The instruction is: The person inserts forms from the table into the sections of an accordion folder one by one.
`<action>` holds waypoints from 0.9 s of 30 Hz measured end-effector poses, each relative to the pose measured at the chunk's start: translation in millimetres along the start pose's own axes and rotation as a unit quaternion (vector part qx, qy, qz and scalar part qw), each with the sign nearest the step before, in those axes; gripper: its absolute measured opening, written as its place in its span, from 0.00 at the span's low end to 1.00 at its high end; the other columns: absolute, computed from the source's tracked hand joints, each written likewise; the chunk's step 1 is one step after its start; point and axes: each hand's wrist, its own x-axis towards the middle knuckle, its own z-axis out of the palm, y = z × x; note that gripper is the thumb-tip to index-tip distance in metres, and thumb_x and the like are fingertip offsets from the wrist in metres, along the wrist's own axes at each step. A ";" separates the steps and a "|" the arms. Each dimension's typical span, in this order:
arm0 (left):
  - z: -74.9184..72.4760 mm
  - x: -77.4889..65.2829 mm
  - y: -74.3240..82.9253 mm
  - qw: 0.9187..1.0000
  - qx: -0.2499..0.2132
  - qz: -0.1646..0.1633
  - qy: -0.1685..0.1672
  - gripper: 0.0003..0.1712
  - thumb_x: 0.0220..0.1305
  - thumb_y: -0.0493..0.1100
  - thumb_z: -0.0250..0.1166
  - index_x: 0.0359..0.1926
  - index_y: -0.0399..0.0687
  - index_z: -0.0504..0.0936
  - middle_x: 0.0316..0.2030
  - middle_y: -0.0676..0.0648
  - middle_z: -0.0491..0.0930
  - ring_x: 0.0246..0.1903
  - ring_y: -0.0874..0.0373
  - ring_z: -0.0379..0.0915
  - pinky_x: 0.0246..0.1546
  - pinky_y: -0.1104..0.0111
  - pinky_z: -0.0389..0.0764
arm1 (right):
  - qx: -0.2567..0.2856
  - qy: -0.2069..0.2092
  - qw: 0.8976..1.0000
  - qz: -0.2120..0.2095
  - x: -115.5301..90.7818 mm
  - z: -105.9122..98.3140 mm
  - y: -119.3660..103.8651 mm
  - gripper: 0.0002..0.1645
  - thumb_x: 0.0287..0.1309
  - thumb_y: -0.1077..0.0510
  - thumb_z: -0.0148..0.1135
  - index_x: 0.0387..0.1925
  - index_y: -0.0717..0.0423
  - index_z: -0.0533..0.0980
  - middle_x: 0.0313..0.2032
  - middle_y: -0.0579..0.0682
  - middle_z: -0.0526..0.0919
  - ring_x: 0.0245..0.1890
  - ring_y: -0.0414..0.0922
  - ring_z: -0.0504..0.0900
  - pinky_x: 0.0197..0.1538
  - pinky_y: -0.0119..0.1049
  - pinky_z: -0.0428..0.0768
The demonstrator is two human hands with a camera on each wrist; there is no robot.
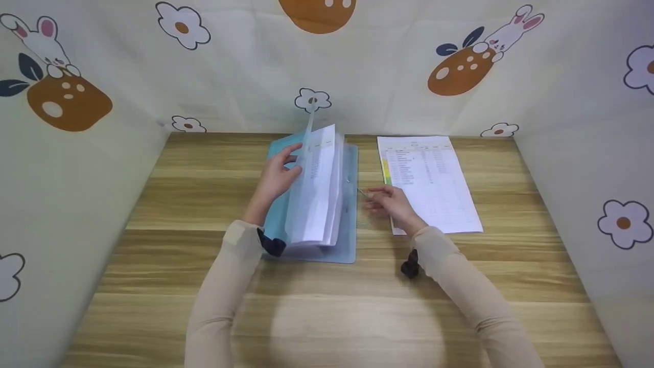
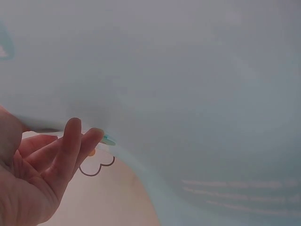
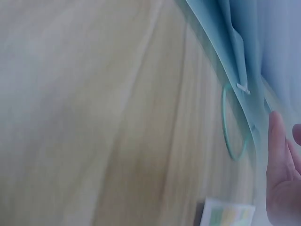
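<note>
A blue plastic folder lies on the table, its translucent cover raised and printed sheets standing partly upright inside. My left hand grips the cover's upper left edge, with the fingers on one side and the thumb hidden behind the plastic in the left wrist view. At the folder's right edge, my right hand pinches a thin green elastic cord, drawn straight from the folder to the fingertips. More of the cord forms a loop beside the folder edge.
A stack of printed sheets with coloured tabs along its left edge lies right of the folder, partly under my right wrist. The wooden table is bounded by patterned cloth walls at the back and sides.
</note>
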 end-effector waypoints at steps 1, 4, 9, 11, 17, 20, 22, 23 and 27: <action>0.0 -0.2 0.1 1.000 0.000 0.000 -0.001 0.27 0.57 0.34 0.53 0.60 0.46 0.65 0.54 0.43 0.67 0.48 0.54 0.68 0.40 0.64 0.74 | 0.000 0.002 1.000 -0.001 0.1 -5.8 -1.1 0.21 0.56 0.66 0.50 0.52 0.71 0.66 0.43 0.69 0.74 0.37 0.54 0.79 0.41 0.43 0.75; 0.1 -0.3 0.2 1.000 -0.002 -0.001 -0.002 0.27 0.57 0.34 0.52 0.60 0.46 0.65 0.54 0.44 0.67 0.48 0.54 0.68 0.41 0.65 0.73 | -0.001 0.011 1.000 0.001 0.8 -23.0 -4.5 0.22 0.56 0.66 0.50 0.52 0.72 0.65 0.42 0.70 0.74 0.38 0.54 0.78 0.41 0.42 0.75; -0.2 -0.3 0.1 1.000 -0.002 -0.001 0.002 0.27 0.56 0.34 0.52 0.60 0.46 0.65 0.54 0.44 0.68 0.47 0.55 0.69 0.39 0.65 0.74 | -0.002 0.028 1.000 0.006 0.1 -49.6 -9.1 0.24 0.55 0.66 0.51 0.54 0.72 0.63 0.44 0.69 0.74 0.36 0.51 0.80 0.38 0.35 0.76; -0.2 -0.4 0.3 1.000 -0.001 0.000 0.005 0.28 0.56 0.33 0.51 0.60 0.46 0.66 0.53 0.43 0.68 0.46 0.54 0.70 0.38 0.65 0.74 | -0.007 0.036 0.999 0.004 -1.0 -59.5 -10.4 0.24 0.55 0.66 0.51 0.54 0.71 0.63 0.44 0.68 0.73 0.34 0.48 0.80 0.37 0.33 0.76; -0.2 -0.7 0.5 1.000 0.000 -0.003 0.004 0.27 0.56 0.34 0.51 0.60 0.46 0.66 0.52 0.42 0.69 0.45 0.54 0.71 0.38 0.64 0.74 | -0.024 0.051 0.998 0.002 -4.4 -86.1 -13.2 0.27 0.55 0.63 0.53 0.56 0.69 0.61 0.48 0.69 0.70 0.35 0.44 0.80 0.39 0.31 0.75; -0.3 -0.6 0.6 1.000 0.002 -0.005 0.004 0.27 0.56 0.34 0.52 0.60 0.46 0.66 0.53 0.43 0.68 0.46 0.54 0.70 0.39 0.64 0.74 | -0.032 0.055 0.998 0.003 -6.2 -98.1 -13.7 0.29 0.56 0.62 0.54 0.57 0.68 0.60 0.49 0.68 0.68 0.38 0.44 0.79 0.40 0.31 0.75; -0.3 -0.4 0.7 1.000 0.001 -0.003 0.005 0.27 0.56 0.34 0.52 0.60 0.46 0.66 0.54 0.43 0.68 0.47 0.55 0.69 0.39 0.65 0.74 | -0.036 0.055 0.998 0.002 -7.6 -105.4 -14.0 0.30 0.56 0.61 0.55 0.58 0.68 0.59 0.50 0.68 0.67 0.39 0.44 0.78 0.41 0.31 0.74; -0.3 -0.2 0.7 1.000 0.001 -0.002 0.005 0.27 0.56 0.34 0.52 0.60 0.46 0.66 0.54 0.43 0.68 0.48 0.55 0.68 0.40 0.65 0.74 | -0.038 0.055 0.998 0.001 -8.2 -109.1 -13.9 0.30 0.56 0.61 0.55 0.58 0.68 0.58 0.49 0.67 0.68 0.39 0.44 0.78 0.42 0.31 0.74; -0.3 0.2 0.5 1.000 -0.001 -0.002 0.004 0.27 0.56 0.34 0.52 0.60 0.46 0.66 0.54 0.43 0.67 0.48 0.54 0.68 0.40 0.65 0.74 | -0.041 0.053 0.998 -0.007 -10.2 -123.3 -13.7 0.31 0.56 0.62 0.54 0.59 0.69 0.56 0.47 0.63 0.70 0.39 0.43 0.77 0.44 0.33 0.73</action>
